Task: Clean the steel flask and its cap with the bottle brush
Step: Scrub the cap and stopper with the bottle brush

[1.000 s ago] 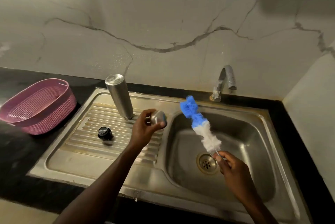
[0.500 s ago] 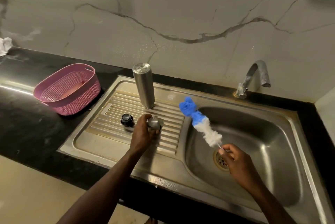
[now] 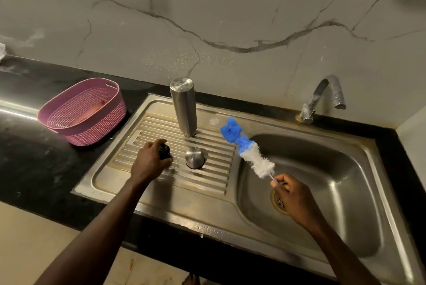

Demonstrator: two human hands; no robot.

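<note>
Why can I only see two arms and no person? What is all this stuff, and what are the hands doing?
The camera sits on the person's head and looks down, so you see only their arms, as if through their eyes. They stand at a steel kitchen sink with a tap behind it. The right hand holds a bottle brush with a fluffy blue and white end. The left hand is curled around a small black stopper on the ribbed draining part. Beside it lies a shiny steel cap, with no hand on it. Behind them a tall steel flask stands, apparently upside down. On the dark counter to the left is a pink basket.
</note>
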